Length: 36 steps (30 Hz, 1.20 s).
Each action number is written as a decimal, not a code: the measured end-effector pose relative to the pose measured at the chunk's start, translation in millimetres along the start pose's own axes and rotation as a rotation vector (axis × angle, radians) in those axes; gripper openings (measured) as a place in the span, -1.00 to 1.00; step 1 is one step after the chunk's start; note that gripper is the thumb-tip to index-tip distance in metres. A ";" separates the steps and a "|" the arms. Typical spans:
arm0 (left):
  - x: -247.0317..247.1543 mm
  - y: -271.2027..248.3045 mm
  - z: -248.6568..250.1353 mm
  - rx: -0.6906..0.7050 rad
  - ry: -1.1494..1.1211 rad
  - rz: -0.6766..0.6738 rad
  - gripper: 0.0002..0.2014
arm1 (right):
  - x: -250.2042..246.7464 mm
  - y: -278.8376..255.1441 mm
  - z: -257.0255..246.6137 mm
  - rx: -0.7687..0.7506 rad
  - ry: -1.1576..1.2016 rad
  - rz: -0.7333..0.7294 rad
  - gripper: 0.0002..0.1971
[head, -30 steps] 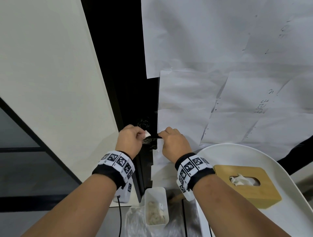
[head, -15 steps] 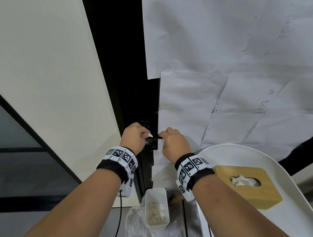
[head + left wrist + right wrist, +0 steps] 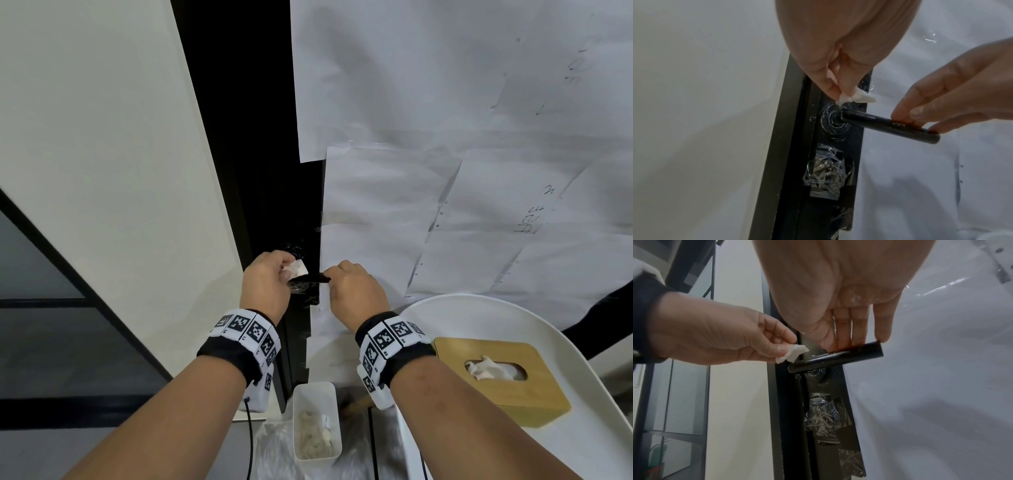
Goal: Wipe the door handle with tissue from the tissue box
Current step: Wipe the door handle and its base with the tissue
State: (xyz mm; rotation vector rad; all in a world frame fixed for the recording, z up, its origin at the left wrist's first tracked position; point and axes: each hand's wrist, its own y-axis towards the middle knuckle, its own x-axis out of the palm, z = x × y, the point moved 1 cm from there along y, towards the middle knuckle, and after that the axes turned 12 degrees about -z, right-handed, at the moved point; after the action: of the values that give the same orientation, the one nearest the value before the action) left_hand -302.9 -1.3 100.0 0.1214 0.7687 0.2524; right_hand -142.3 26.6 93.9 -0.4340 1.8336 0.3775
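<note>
A black lever door handle (image 3: 308, 279) juts from the dark door edge, and shows too in the wrist views (image 3: 885, 125) (image 3: 838, 358). My left hand (image 3: 270, 279) pinches a small white tissue wad (image 3: 297, 269) (image 3: 859, 97) (image 3: 792, 352) between thumb and fingers, just above the handle's base by the round rose plate (image 3: 835, 121). My right hand (image 3: 356, 291) (image 3: 849, 337) pinches the handle's free end, fingertips on top and thumb below. The wooden tissue box (image 3: 500, 377), with a tissue sticking out of its slot, sits at the lower right.
The tissue box rests on a white rounded surface (image 3: 582, 342). White paper sheets (image 3: 445, 137) cover the door. A white plastic bin (image 3: 317, 421) stands below the hands. Plastic-wrapped keys (image 3: 824, 170) are taped under the handle. A pale wall (image 3: 102, 171) is left.
My left arm has shifted slightly to the right, bringing the tissue close to the handle's base. The right hand has stayed on the handle's end.
</note>
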 end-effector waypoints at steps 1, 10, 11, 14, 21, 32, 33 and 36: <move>-0.5 0.5 -0.4 0.000 0.001 0.001 -0.77 | -1.0 1.1 -0.1 0.007 0.006 0.008 -0.72; 6.3 3.7 6.9 -0.001 -0.093 -0.097 -0.80 | -2.4 8.8 -14.3 0.022 0.030 0.129 -0.73; 5.6 4.3 5.4 0.002 -0.079 -0.095 -0.79 | -0.8 10.0 -15.5 0.027 0.028 0.135 -0.74; 3.0 6.8 -1.3 0.015 0.031 -0.095 -0.73 | 4.2 13.1 -19.5 0.039 0.018 0.150 -0.76; 8.5 10.4 -9.6 0.060 0.126 -0.121 -0.75 | 7.2 15.8 -23.8 0.089 -0.138 0.191 -0.90; 15.1 18.5 -8.5 0.008 0.217 -0.193 -0.79 | -9.8 -5.7 22.2 0.215 -0.204 0.170 -0.87; 15.3 18.2 -7.8 0.015 0.225 -0.189 -0.80 | -11.6 -5.6 20.1 0.203 -0.196 0.155 -0.86; 14.9 17.3 -7.4 0.020 0.246 -0.204 -0.80 | -15.5 -4.9 10.9 0.139 -0.153 0.095 -0.78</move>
State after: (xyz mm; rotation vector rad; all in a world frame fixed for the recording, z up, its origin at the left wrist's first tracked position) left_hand -300.9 19.5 88.1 0.0303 1.0211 0.0661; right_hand -126.6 29.0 105.3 -0.2166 1.7220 0.3369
